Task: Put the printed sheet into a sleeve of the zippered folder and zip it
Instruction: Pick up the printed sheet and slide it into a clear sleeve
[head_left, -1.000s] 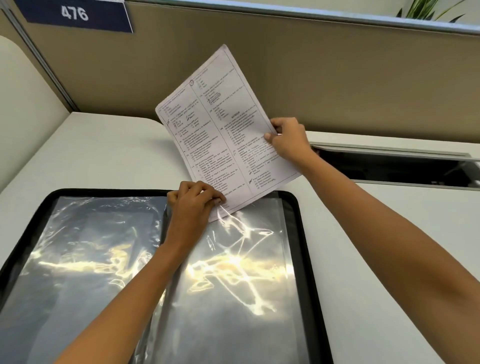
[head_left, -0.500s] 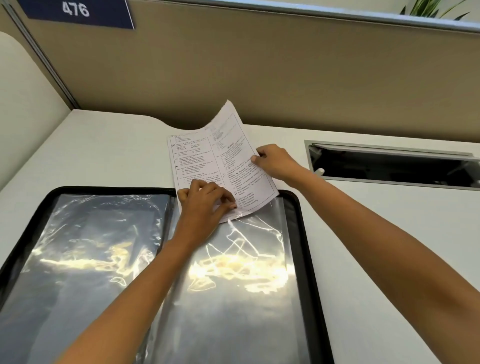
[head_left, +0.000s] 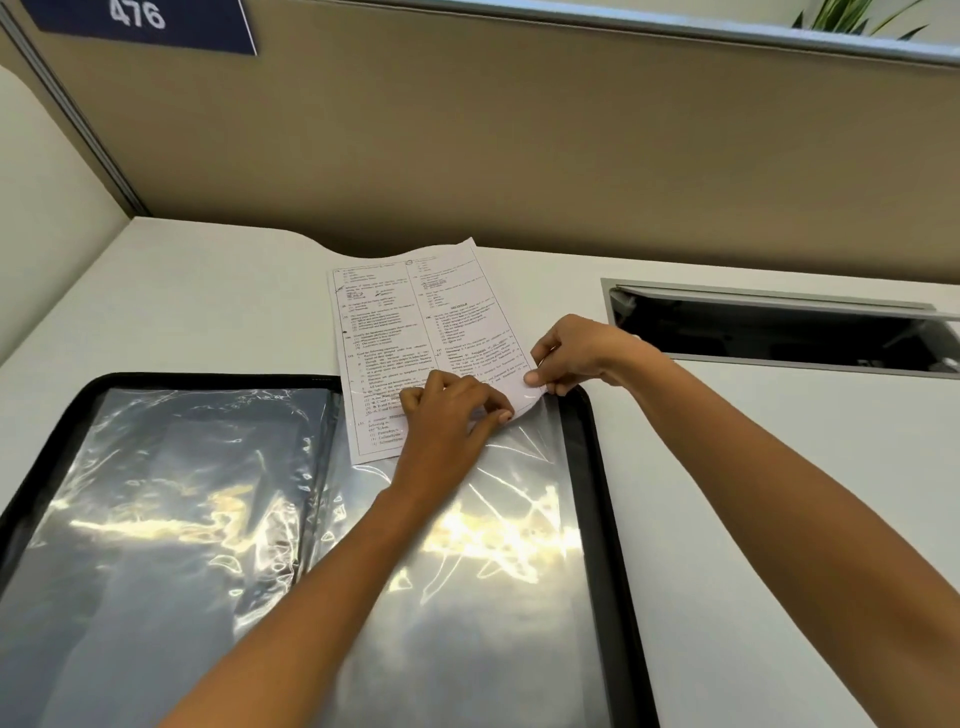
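The zippered folder (head_left: 597, 467), black-edged, lies open on the desk with glossy clear sleeves on both halves. The printed sheet (head_left: 410, 322) lies nearly flat, its lower end over the top edge of the right sleeve (head_left: 467, 597) and its upper part on the desk beyond. My left hand (head_left: 447, 421) presses on the sheet's bottom and pinches at the sleeve's mouth. My right hand (head_left: 576, 358) pinches the sheet's lower right corner, which curls up near the folder's top right corner. Whether the sheet's edge is inside the sleeve I cannot tell.
A tan partition wall (head_left: 519, 156) stands behind the white desk (head_left: 779, 467), with a blue "476" sign (head_left: 140, 21) at top left. A recessed cable slot (head_left: 779, 332) with a metal flap opens in the desk to the right of my right hand.
The sheet has come down from upright in the air to nearly flat, its lower end sliding toward me over the right sleeve. Both hands lowered with it.
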